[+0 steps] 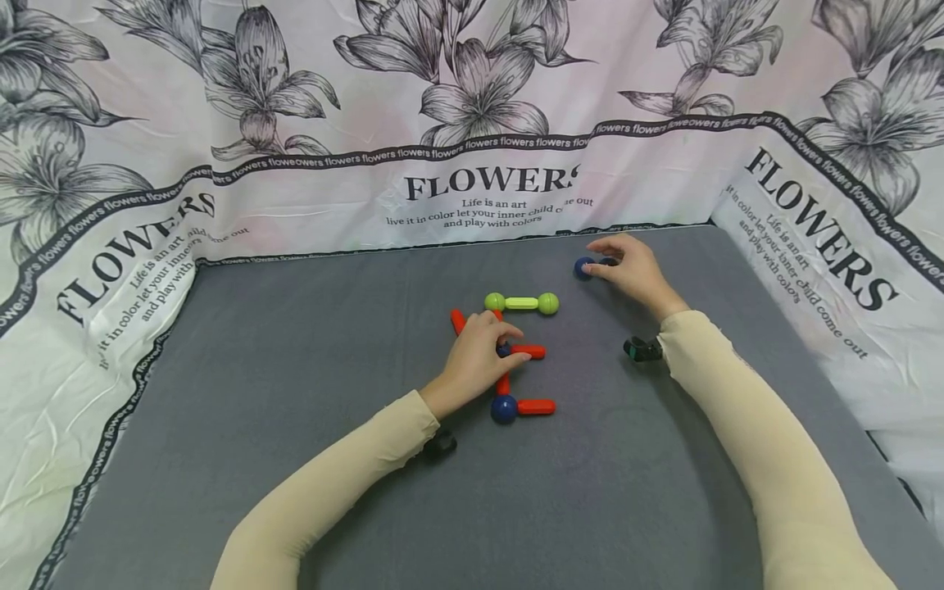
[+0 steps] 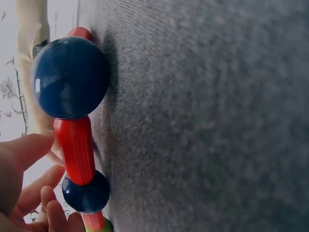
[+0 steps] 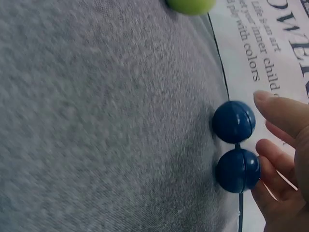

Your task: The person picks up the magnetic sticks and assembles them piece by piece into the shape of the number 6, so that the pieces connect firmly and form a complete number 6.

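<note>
My left hand [image 1: 474, 358] reaches over a figure of red rods and blue balls, its fingers loosely bent. In the left wrist view the thumb lies close beside an upright red rod [image 2: 76, 152], between a near blue ball [image 2: 71, 77] and a farther blue ball [image 2: 87, 192]. Short red rods [image 1: 536, 406] stick out to the right, and the hand hides part of the figure. At the back right, my right hand [image 1: 636, 274] has thumb and fingers spread at two blue balls [image 3: 233, 122] lying side by side. Its fingertips reach the rim of the lower ball [image 3: 237, 170].
A light green rod with a green ball at each end [image 1: 521, 303] lies behind the figure. Grey cloth [image 1: 310, 344] covers the table. White flower-printed fabric [image 1: 310, 205] hangs along the back and sides.
</note>
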`<state>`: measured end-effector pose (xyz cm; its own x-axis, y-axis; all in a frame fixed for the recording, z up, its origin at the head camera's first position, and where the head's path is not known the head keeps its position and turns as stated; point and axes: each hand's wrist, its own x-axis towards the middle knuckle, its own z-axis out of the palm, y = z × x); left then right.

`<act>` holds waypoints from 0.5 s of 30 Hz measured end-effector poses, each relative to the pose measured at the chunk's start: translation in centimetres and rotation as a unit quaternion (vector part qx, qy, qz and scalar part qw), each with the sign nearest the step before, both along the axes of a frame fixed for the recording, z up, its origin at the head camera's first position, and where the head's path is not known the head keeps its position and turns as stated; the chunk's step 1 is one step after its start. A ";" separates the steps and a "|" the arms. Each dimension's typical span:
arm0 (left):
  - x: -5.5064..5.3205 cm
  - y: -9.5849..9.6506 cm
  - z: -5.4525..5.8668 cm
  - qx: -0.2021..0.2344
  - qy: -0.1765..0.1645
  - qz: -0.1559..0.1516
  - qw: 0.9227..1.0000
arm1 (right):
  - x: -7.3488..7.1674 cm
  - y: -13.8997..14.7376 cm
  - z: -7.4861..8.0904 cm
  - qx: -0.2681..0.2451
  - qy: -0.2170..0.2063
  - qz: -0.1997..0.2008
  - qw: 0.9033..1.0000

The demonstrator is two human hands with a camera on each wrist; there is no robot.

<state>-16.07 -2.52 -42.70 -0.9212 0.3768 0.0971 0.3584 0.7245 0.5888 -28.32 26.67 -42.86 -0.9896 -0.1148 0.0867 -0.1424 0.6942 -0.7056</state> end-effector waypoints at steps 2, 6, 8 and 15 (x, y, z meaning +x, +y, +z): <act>-0.1 0.2 -0.1 -0.013 -0.002 0.000 1.000 | -0.3 0.1 -0.1 0.004 -0.008 0.004 1.000; -0.2 0.4 -0.2 -0.036 0.001 0.002 0.999 | -0.7 0.3 -0.3 0.015 -0.016 0.016 1.000; -0.2 0.5 -0.3 -0.041 0.003 0.003 0.999 | -0.8 0.4 -0.4 0.022 -0.021 0.020 0.999; -0.5 0.4 -0.6 -0.047 0.007 0.003 0.999 | -1.0 0.4 -0.8 0.031 -0.028 0.020 0.999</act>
